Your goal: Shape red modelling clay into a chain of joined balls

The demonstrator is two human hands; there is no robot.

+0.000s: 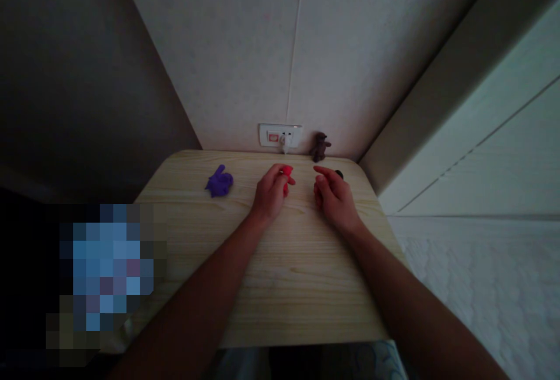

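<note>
My left hand [270,192] is closed around a small red figure [286,173], which looks like modelling clay. The figure's top shows above the fingertips and a bit of it below them. Facing it across a short gap is my right hand [333,194], its index finger stretched out and the other fingers loosely curled. I see nothing held in it, though the inside of the palm is hidden. A black round thing [339,174] shows partly behind the right hand. Beyond that, a dark brown figure [321,147] stands upright near the wall. A purple clay-like piece [219,182] lies left of my left hand.
Both arms reach over a light wooden table [262,287] with rounded far corners. A wall socket [280,135] with a plug in it sits just above the far edge. White quilted bedding [490,287] lies to the right. A blurred-out patch covers the lower left.
</note>
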